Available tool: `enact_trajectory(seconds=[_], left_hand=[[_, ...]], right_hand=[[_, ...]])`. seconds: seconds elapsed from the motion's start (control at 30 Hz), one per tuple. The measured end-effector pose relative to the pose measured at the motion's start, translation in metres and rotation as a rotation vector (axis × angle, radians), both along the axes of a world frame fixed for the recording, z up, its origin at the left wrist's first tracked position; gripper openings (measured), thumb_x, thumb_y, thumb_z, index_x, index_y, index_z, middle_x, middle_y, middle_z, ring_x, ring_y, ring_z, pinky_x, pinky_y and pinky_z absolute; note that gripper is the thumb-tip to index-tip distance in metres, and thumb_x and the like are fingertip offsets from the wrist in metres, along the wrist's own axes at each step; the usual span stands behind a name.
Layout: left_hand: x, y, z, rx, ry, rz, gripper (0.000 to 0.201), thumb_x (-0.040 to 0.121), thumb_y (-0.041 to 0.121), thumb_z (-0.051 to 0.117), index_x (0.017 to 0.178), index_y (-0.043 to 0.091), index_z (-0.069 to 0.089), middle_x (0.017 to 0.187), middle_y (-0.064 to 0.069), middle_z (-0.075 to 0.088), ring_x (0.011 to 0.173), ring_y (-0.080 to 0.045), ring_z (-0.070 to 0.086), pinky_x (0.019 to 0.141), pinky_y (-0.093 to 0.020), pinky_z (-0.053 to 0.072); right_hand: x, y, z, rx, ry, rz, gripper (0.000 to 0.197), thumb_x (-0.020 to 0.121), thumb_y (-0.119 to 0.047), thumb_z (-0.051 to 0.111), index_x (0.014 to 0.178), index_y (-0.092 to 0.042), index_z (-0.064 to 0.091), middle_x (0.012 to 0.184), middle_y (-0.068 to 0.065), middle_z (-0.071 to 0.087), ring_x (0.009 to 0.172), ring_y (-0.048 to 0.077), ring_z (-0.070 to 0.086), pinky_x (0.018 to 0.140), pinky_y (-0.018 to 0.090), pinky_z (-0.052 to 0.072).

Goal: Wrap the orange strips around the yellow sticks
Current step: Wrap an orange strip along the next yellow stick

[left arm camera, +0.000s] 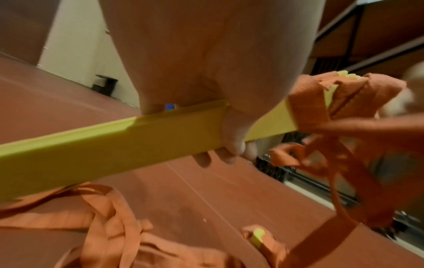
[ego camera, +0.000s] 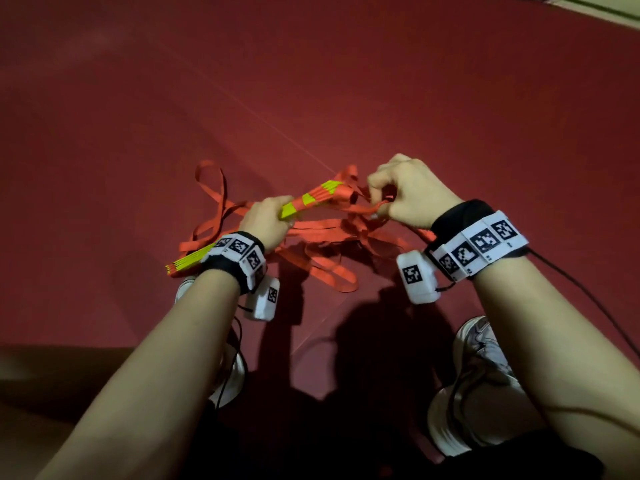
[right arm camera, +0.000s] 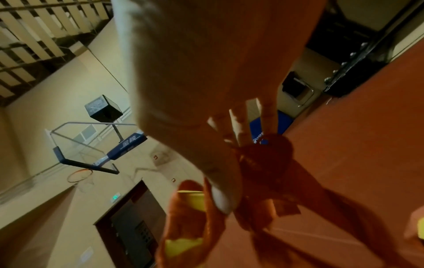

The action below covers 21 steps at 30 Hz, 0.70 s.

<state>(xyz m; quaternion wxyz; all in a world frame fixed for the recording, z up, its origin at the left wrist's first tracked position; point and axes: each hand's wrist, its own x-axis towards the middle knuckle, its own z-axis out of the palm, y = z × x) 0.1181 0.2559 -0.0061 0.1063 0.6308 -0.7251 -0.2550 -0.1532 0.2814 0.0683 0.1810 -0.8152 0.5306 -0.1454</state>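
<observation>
My left hand [ego camera: 265,220] clamps the yellow sticks [ego camera: 313,199] steady — my right hand [ego camera: 405,192] pinches an orange strip [ego camera: 369,210] taut for winding.

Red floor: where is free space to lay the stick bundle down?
Bare red floor lies beyond both hands and left of the looping orange strips. Crowded: between the left hand and right hand, loose strips cover it.

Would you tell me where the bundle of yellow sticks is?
In the head view, centre-left: the bundle of yellow sticks is gripped by the left hand, above loose orange strips.
</observation>
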Motion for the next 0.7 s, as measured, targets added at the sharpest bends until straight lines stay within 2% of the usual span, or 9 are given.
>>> enact_trajectory(seconds=[0.1, 0.17, 0.27, 0.33, 0.37, 0.47, 0.57, 0.63, 0.7], left_hand=[[0.004, 0.0, 0.013, 0.087, 0.083, -0.047, 0.014, 0.079, 0.013, 0.073, 0.076, 0.025, 0.065, 0.073, -0.004, 0.066, 0.077, -0.029, 0.062, 0.069, -0.036, 0.046], [0.001, 0.005, 0.019, 0.137, 0.146, -0.051, 0.011, 0.066, 0.029, 0.073, 0.068, 0.021, 0.066, 0.063, 0.001, 0.061, 0.063, -0.022, 0.055, 0.064, -0.034, 0.042], [-0.011, 0.013, 0.019, 0.188, 0.209, -0.079, 0.033, 0.055, 0.053, 0.071, 0.06, 0.021, 0.066, 0.049, 0.005, 0.058, 0.048, -0.015, 0.05, 0.058, -0.032, 0.039], [-0.019, 0.018, 0.019, 0.204, 0.213, -0.106, 0.044, 0.054, 0.064, 0.075, 0.057, 0.021, 0.064, 0.049, 0.0, 0.062, 0.046, -0.016, 0.054, 0.056, -0.032, 0.041], [-0.021, 0.019, 0.019, 0.201, 0.218, -0.104, 0.048, 0.055, 0.064, 0.078, 0.059, 0.019, 0.061, 0.05, -0.001, 0.063, 0.046, -0.017, 0.054, 0.055, -0.031, 0.042], [-0.02, 0.02, 0.017, 0.16, 0.158, -0.049, 0.041, 0.056, 0.049, 0.084, 0.062, 0.017, 0.061, 0.048, 0.002, 0.061, 0.047, -0.019, 0.057, 0.054, -0.033, 0.047], [-0.013, 0.023, 0.016, 0.121, 0.048, -0.014, 0.025, 0.049, 0.041, 0.073, 0.057, 0.024, 0.057, 0.051, 0.006, 0.059, 0.06, -0.027, 0.061, 0.054, -0.036, 0.044], [-0.009, 0.025, 0.013, 0.098, 0.013, -0.013, 0.024, 0.048, 0.044, 0.07, 0.058, 0.028, 0.055, 0.057, 0.008, 0.057, 0.065, -0.029, 0.058, 0.057, -0.033, 0.038], [-0.007, 0.026, 0.012, 0.051, 0.007, 0.002, 0.028, 0.049, 0.045, 0.068, 0.066, 0.027, 0.056, 0.063, 0.001, 0.06, 0.07, -0.032, 0.059, 0.059, -0.033, 0.04]], right_hand=[[-0.015, -0.004, -0.014, 0.032, 0.183, -0.248, 0.025, 0.073, -0.021, 0.079, 0.064, -0.026, 0.055, 0.069, -0.014, 0.056, 0.097, 0.024, 0.049, 0.087, 0.042, 0.04], [-0.023, -0.004, -0.024, 0.054, 0.244, -0.439, 0.019, 0.078, -0.028, 0.074, 0.07, -0.023, 0.058, 0.078, -0.009, 0.062, 0.104, 0.028, 0.049, 0.09, 0.045, 0.037], [-0.026, -0.001, -0.03, 0.064, 0.22, -0.593, 0.013, 0.082, -0.022, 0.064, 0.072, -0.021, 0.055, 0.091, 0.004, 0.067, 0.11, 0.035, 0.051, 0.092, 0.047, 0.039], [-0.026, -0.001, -0.027, 0.007, 0.144, -0.676, 0.006, 0.08, -0.012, 0.057, 0.079, -0.019, 0.058, 0.095, 0.013, 0.069, 0.104, 0.04, 0.057, 0.086, 0.044, 0.046], [-0.028, -0.001, -0.024, -0.028, 0.088, -0.743, 0.01, 0.079, -0.011, 0.055, 0.085, -0.017, 0.061, 0.096, 0.017, 0.069, 0.101, 0.043, 0.06, 0.084, 0.044, 0.049], [-0.043, -0.002, -0.017, -0.084, -0.075, -0.94, 0.017, 0.081, -0.012, 0.054, 0.095, -0.014, 0.063, 0.102, 0.023, 0.068, 0.101, 0.047, 0.062, 0.085, 0.045, 0.051], [-0.062, -0.005, -0.014, -0.085, -0.213, -1.066, 0.017, 0.08, -0.012, 0.052, 0.093, -0.016, 0.063, 0.104, 0.022, 0.069, 0.104, 0.045, 0.061, 0.09, 0.043, 0.05], [-0.072, -0.006, -0.013, -0.092, -0.275, -1.122, 0.02, 0.079, -0.012, 0.052, 0.094, -0.015, 0.066, 0.106, 0.021, 0.07, 0.107, 0.044, 0.061, 0.092, 0.041, 0.049], [-0.08, -0.007, -0.015, -0.083, -0.321, -1.166, 0.024, 0.08, -0.01, 0.051, 0.098, -0.012, 0.068, 0.108, 0.021, 0.07, 0.109, 0.042, 0.061, 0.094, 0.039, 0.048]])
